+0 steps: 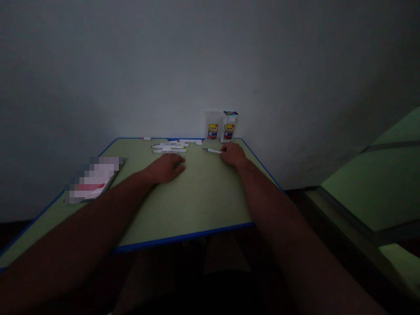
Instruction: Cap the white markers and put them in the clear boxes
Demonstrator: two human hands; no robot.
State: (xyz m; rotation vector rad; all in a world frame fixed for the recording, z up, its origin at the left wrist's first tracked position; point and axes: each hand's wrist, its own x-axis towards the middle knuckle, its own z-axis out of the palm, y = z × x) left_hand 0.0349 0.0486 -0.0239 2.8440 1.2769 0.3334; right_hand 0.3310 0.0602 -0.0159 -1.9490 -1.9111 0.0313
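held marker [215, 151]: white, dark tip | loose markers [169, 151]: white, dark tips, some yellow ends | left cap [146, 138]: white, pinkish end | right cap [198, 143]: white, green end | clear case [213, 130]: yellow/red/blue label | filled case [229, 130]: matching label, multicolour tops | tabletop [193, 197]: pale green, blue edging | booklet [93, 179]: white/red, pixelated | wall [164, 65]: grey

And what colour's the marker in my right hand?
The marker is mostly white, clearest in the head view.

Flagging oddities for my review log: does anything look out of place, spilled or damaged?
What look like a pink-ended cap and a green-ended cap lie loose near the table's far edge; odd, since caps usually sit on markers. No spill or damage shows.
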